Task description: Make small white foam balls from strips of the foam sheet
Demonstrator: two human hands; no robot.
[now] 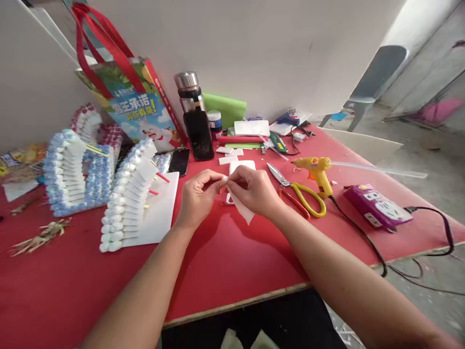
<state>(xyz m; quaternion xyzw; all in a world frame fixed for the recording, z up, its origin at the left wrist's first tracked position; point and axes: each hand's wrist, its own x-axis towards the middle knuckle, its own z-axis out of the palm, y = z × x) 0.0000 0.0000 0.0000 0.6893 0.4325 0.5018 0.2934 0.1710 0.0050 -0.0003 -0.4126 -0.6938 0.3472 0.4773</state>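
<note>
Head view: left hand (198,194) and right hand (254,190) pinch a white strip (244,212) over the table (225,261).
Both hands' fingers are curled shut, with the fingertips meeting on the strip's top end. The strip hangs under the right hand near the table's middle, with scissors (290,184) and glue gun (317,170) just right of it.

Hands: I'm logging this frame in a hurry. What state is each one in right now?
Left hand: closed, pinching the white piece at its top end.
Right hand: closed, pinching the same white piece.
</note>
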